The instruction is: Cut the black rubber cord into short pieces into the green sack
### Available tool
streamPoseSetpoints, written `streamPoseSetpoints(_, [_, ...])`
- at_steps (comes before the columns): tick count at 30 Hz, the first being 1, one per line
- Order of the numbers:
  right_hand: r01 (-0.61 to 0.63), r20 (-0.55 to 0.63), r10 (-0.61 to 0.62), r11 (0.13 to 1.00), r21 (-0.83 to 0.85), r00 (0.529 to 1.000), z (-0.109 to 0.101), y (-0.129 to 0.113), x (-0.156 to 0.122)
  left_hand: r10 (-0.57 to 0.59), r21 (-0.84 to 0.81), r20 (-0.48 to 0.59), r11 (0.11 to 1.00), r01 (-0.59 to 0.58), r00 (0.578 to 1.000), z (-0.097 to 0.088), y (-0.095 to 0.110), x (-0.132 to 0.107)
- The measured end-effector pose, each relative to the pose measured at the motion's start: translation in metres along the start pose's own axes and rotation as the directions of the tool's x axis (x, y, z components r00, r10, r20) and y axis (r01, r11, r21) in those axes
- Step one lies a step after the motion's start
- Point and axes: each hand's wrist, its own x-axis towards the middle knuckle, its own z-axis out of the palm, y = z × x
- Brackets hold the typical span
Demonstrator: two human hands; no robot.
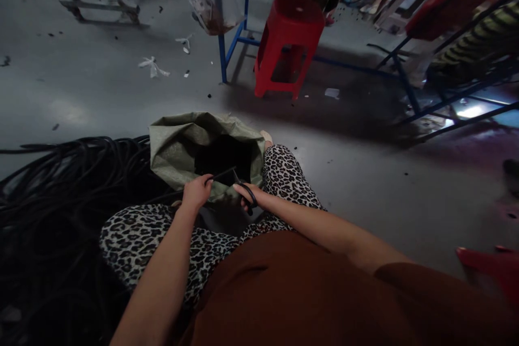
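Observation:
My left hand [197, 192] is closed on a thin black rubber strip [222, 174], whose free end reaches over the mouth of an open sack [170, 143]. In my right hand [248, 194] is a pair of scissors [252, 201] with black handles. The blades point up and away from me, close to the end of the strip; whether they touch it I cannot tell. The olive-green sack stands on the floor between my knees with its rim folded outward. Dark contents [225, 157] show inside, too dim to make out singly.
A large heap of black strips or tubing [101, 173] lies on the floor to my left. Ahead stands a red plastic stool [290, 38] beside a blue metal frame [222, 57] with a clear plastic bag [214, 5] hanging from it. White scraps [153, 67] lie on the grey floor.

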Motion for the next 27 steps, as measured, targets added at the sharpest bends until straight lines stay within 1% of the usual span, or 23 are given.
streamPoseSetpoints(6, [-0.01,-0.002,0.01,1.0,0.0,1.0,0.0005,-0.001,0.0027,0.024,0.024,0.038,0.999,-0.025,0.999,0.0026,0.0005,0.0002])
streamPoseSetpoints(15, [-0.024,0.0,0.024,1.0,-0.02,1.0,-0.0009,-0.0042,0.0023,0.048,-0.005,0.067,0.999,-0.047,0.997,0.0074,-0.0034,0.0007])
streamPoseSetpoints(23, [-0.026,-0.002,0.026,0.999,-0.019,1.0,-0.0022,-0.0009,0.009,0.042,0.004,0.1,0.999,-0.043,0.994,0.003,0.0009,-0.0002])
streamPoseSetpoints(27, [-0.03,-0.026,0.03,1.0,0.005,0.999,-0.0014,-0.0041,0.0075,0.025,0.018,0.117,0.999,-0.027,0.993,0.0003,0.0043,-0.0008])
